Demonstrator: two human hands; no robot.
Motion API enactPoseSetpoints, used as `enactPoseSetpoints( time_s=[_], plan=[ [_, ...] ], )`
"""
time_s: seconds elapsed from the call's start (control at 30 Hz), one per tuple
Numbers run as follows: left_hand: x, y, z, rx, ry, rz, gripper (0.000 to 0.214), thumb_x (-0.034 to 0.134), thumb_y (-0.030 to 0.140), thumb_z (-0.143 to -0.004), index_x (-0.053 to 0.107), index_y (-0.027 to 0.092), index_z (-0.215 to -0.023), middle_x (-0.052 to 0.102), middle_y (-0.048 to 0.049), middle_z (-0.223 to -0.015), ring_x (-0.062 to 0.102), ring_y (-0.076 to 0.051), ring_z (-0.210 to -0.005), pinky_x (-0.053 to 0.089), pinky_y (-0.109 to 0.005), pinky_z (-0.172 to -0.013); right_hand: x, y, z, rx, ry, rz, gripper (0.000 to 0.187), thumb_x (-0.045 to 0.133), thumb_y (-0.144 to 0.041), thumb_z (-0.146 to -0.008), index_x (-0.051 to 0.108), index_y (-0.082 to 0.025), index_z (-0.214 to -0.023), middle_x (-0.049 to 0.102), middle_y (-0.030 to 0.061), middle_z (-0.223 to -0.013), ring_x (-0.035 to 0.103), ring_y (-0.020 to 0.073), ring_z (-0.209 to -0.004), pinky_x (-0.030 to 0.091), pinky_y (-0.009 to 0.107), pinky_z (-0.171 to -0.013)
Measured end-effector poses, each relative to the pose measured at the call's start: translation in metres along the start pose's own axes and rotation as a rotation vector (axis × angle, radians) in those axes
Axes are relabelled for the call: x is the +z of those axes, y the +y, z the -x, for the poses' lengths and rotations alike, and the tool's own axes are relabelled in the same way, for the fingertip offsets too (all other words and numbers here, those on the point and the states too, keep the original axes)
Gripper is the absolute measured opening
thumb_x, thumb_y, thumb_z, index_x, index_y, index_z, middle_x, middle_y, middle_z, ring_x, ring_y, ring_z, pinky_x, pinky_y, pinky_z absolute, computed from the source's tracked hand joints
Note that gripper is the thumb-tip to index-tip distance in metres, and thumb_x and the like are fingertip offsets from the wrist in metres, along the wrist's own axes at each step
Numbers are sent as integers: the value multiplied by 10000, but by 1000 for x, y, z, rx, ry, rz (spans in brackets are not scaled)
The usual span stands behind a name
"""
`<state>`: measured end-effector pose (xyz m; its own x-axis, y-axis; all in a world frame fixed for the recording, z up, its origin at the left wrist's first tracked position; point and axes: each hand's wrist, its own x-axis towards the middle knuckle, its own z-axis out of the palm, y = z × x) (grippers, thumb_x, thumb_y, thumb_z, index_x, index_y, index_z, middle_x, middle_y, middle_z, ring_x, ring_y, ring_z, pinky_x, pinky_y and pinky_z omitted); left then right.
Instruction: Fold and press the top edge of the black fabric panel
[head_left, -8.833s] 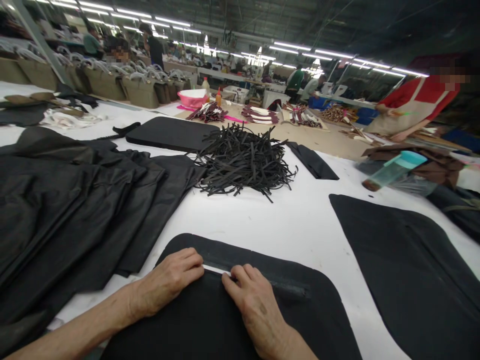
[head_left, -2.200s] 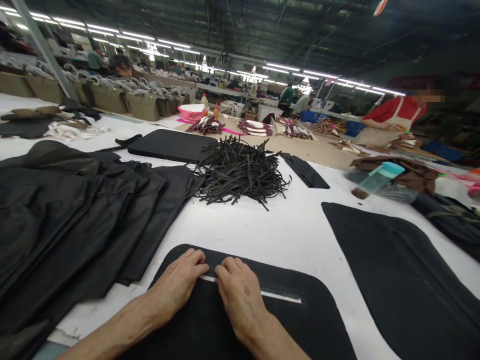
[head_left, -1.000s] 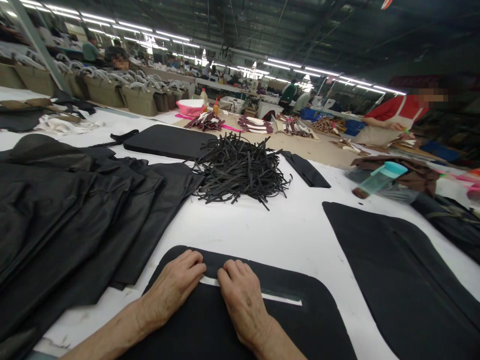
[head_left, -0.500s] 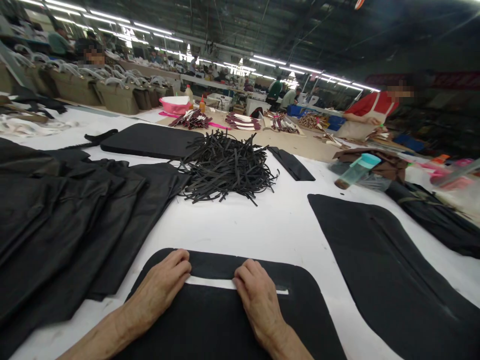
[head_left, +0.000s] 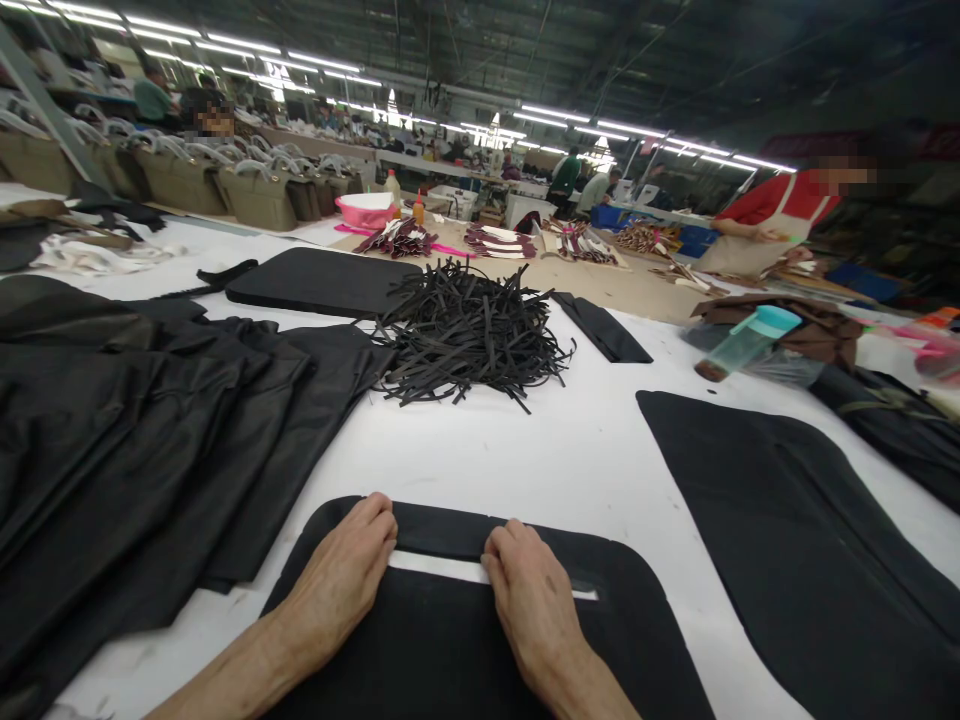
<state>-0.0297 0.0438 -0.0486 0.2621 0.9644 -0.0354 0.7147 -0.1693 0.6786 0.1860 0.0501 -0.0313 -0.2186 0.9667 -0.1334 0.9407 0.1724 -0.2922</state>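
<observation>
A black panel (head_left: 435, 640) with rounded corners lies on the white table in front of me, a long narrow slot cut near its far edge. White shows through the slot (head_left: 439, 567) between my hands and again past my right hand. My left hand (head_left: 346, 565) has its fingers curled over the band between slot and far edge, towards the left. Farther right on that same band, my right hand (head_left: 531, 600) is closed in a similar grip. Fingertips of both hands are partly hidden.
Black pieces (head_left: 150, 440) overlap in a heap on the left. Beyond the panel sit a tangle of black strips (head_left: 476, 335) and a stack of black panels (head_left: 322, 280). Another black panel (head_left: 787, 520) and a teal-lidded bottle (head_left: 750, 340) are at right. A person in red (head_left: 780, 220) stands farther back.
The view has swung slightly left, so everything appears shifted right. Both hands keep their hold on the panel's band; less white shows at the slot's right end.
</observation>
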Motion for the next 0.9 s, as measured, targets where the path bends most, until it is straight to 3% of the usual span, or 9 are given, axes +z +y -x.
enactPoseSetpoints(
  time_s=[0.23, 0.43, 0.63, 0.73, 0.9],
  plan=[
    [1, 2, -3, -54, 4, -60, 178, 260, 168, -864, 347, 221, -718, 411, -32, -874, 441, -213, -821, 392, -412, -760, -10, -4, -7, 42, -98, 59, 163, 476, -85, -884, 584, -185, -813, 593, 44, -893, 542, 201, -853, 400, 302, -756],
    [-4, 7, -6, -93, -4, -110, 198, 304, 91, -818, 322, 219, -668, 421, -21, -827, 456, -196, -782, 391, -371, -715, -12, -3, -11, 36, -94, 86, 155, 494, -96, -862, 596, -189, -789, 612, 34, -845, 567, 199, -812, 384, 290, -704],
    [-2, 18, -4, -117, 37, -260, 170, 361, 26, -790, 414, 186, -813, 467, -57, -886, 456, -240, -852, 409, -417, -769, -17, -6, -16, 32, -104, 89, 194, 478, -96, -847, 616, -189, -746, 630, 36, -785, 588, 196, -749, 358, 282, -631],
    [6, 26, -1, -61, 42, -411, 272, 290, -2, -812, 491, 169, -878, 515, -84, -936, 449, -274, -899, 410, -479, -819, -16, -6, -18, 32, -105, 95, 201, 471, -102, -846, 626, -189, -753, 639, 39, -779, 596, 197, -745, 348, 283, -617],
    [22, 24, 7, 145, -7, -623, 301, 312, -17, -808, 550, 143, -898, 566, -88, -924, 497, -266, -882, 465, -457, -802, -15, -3, -18, 36, -91, 96, 202, 466, -120, -840, 636, -201, -767, 654, 37, -801, 611, 203, -764, 340, 285, -600]
  ],
)
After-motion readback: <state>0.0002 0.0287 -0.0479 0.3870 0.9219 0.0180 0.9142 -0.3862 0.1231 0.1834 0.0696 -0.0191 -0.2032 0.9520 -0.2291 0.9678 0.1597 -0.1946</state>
